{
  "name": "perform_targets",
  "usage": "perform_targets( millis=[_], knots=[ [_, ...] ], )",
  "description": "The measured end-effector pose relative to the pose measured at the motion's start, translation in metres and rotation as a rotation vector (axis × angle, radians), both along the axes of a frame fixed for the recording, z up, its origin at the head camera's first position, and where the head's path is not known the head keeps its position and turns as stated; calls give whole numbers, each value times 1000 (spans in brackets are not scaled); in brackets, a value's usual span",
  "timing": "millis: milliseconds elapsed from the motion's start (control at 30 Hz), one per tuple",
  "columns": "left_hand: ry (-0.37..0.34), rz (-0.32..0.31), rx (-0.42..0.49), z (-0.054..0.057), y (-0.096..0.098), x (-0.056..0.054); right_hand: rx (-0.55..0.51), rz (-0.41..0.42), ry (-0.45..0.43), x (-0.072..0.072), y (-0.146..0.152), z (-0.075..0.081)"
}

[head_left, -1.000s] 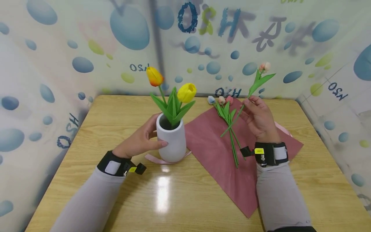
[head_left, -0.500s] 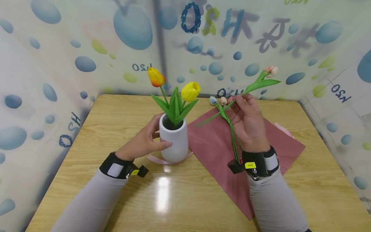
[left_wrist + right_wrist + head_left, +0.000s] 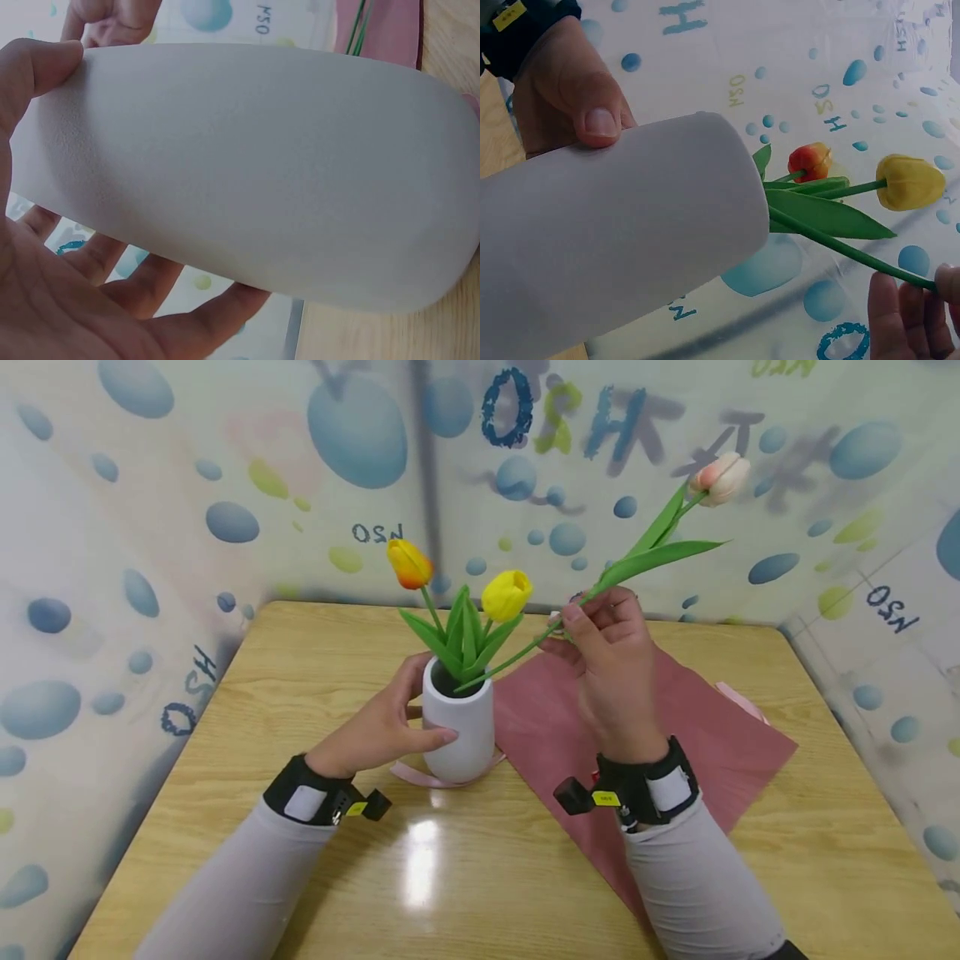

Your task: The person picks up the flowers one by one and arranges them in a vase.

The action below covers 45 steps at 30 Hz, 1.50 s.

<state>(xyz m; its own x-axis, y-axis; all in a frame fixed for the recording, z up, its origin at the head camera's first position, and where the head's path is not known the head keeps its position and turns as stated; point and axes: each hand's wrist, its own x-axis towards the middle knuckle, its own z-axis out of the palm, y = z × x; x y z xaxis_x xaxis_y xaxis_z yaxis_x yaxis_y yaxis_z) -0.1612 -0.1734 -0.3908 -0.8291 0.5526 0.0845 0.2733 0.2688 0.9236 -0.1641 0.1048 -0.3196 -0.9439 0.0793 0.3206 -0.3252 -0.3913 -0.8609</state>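
My left hand (image 3: pixel 382 727) grips the side of a white vase (image 3: pixel 465 743), thumb across its front and fingers behind. Two tulips stand in the vase, one orange-yellow (image 3: pixel 409 564) and one yellow (image 3: pixel 507 596), with green leaves around them. Between thumb and fingers, my right hand (image 3: pixel 618 668) pinches the green stem of a pale pink tulip (image 3: pixel 722 479). That tulip slants, bloom up to the right, its stem's lower end at the vase mouth. In the right wrist view, the pinched stem (image 3: pixel 840 247) runs to the vase's rim beside the leaves.
A dusty-rose wrapping sheet (image 3: pixel 720 743) lies on the wooden table (image 3: pixel 337 877), under the right hand and forearm. Green stems (image 3: pixel 360 30) of other flowers lie on it, mostly hidden by that hand. A pink ribbon (image 3: pixel 420 777) curls around the vase's base. Behind stands a patterned backdrop (image 3: pixel 300 527).
My right hand has moved left with the pink tulip, tilting it so that its stem end swings from over the wrapping sheet to the vase mouth. My left hand keeps its grip on the vase.
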Motion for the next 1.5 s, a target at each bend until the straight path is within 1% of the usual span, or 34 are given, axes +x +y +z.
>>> perform_targets(
  millis=[100, 333, 500, 667, 900, 1100, 1233, 1367, 1500],
  knots=[
    [-8, -1, -1, 1, 1, 1, 93, -8, 20, 2, -5, 0],
    [-8, 12, -13, 2, 4, 3, 220, 11, 82, 5, -14, -2],
    [-1, 20, -18, 2, 7, 3, 304, 23, 86, 6, -22, -4],
    [0, 26, -20, 1, 7, 3, 365, 48, 89, 6, -30, -9],
    [-2, 17, -10, 0, 7, 3, 523, 41, 123, 9, -35, -13],
    [-1, 19, -22, 0, 6, 2, 646, 29, 112, 13, -37, -12],
    [-3, 22, -29, 1, 7, 3, 709, 22, 136, 13, -37, -15],
    [-3, 23, -34, 0, 6, 3, 756, 31, 203, 12, -37, -18],
    [-8, 23, -32, 1, 6, 3, 774, 41, 226, 12, -36, -20]
  ],
)
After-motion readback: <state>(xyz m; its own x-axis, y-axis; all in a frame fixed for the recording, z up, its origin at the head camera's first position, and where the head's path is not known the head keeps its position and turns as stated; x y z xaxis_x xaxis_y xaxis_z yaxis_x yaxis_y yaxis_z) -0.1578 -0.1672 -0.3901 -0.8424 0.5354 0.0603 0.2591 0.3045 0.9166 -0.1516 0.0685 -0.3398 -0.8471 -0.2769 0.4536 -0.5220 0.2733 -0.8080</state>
